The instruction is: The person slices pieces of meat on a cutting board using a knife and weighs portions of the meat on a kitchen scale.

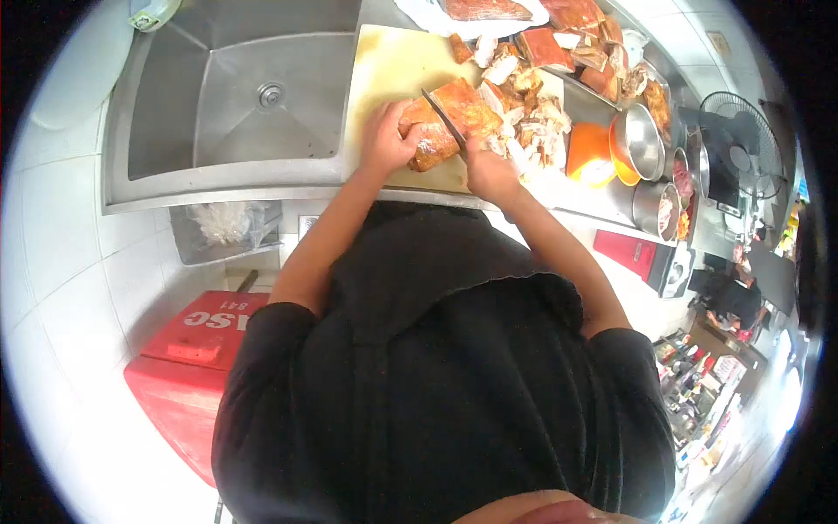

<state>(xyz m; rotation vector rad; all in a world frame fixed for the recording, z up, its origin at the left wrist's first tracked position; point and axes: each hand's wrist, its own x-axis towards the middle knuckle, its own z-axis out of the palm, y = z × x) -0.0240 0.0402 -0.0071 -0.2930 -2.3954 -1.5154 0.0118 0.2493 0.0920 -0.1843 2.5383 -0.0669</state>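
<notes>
A slab of browned roast meat [428, 144] lies on a yellowish cutting board [384, 65]. My left hand [389, 138] grips its left end, fingers curled over the top. In my right hand [491, 173] is the handle of a knife [444, 120], mostly hidden by the fingers. The dark blade crosses the slab at a slant, just right of my left fingers. Chopped meat pieces [543, 131] are heaped on the board's right side, close to my right hand.
A steel sink [262, 131] adjoins the board on the left. Behind and right lie larger roast chunks [546, 48] on a tray. Orange bowls [590, 153], a steel bowl [642, 144] and a steel pot [655, 208] stand right. Below is a red box [188, 349]; a fan [740, 144] stands far right.
</notes>
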